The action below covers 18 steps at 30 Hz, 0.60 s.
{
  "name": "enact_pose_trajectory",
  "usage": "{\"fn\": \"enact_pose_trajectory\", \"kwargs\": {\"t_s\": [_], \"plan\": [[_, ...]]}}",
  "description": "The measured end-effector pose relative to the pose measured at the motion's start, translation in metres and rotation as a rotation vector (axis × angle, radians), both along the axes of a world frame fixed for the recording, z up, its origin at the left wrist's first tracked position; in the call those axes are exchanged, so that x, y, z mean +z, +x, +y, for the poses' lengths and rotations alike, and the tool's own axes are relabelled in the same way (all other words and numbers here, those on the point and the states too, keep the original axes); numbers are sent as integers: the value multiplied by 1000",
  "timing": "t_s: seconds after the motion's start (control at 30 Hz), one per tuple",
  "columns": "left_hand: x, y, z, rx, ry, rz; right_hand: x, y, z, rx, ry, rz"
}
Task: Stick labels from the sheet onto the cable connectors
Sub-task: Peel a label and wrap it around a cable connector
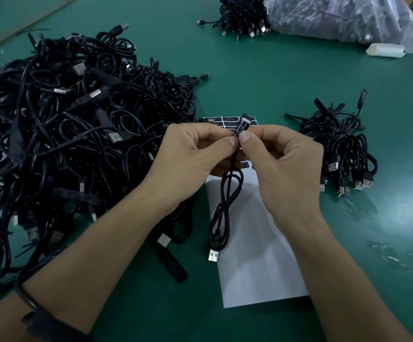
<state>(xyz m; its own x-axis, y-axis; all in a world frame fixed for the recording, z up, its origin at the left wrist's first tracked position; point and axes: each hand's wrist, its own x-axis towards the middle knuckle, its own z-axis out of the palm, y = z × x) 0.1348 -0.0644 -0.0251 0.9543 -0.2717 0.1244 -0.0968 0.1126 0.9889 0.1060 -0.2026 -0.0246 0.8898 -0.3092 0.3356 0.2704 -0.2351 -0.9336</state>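
Most black cables (65,124), piled at nine o'clock, seem unlabelled; left hand (188,159) and right hand (282,161) pinch one labelled black connector (241,126).

**Black on green**

The table (274,77) is a plain deep green. The pile of cables (65,134) is black with silver plugs, as is the small bundle (343,149). The sheet (257,255) is white and carries black labels (227,119) with white print. The connector (242,124) is black with white lettering. The bag (336,18) is cloudy clear and the packet (385,50) is white.
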Motion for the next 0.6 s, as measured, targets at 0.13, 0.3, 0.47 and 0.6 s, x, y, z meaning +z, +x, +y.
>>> {"fn": "enact_pose_trajectory", "kwargs": {"t_s": [0.13, 0.3, 0.47, 0.6], "plan": [[-1, 1, 0, -8, 11, 10, 1, 0, 0, 9, 15, 6], [-1, 1, 0, -29, 18, 14, 4, 0, 0, 66, 80, 21], [-2, 2, 1, -47, 15, 8, 7, 0, -2, 100, 156, 49], [-4, 4, 1, -62, 17, -4, 7, 1, -4, 117, 202, 83]]}}
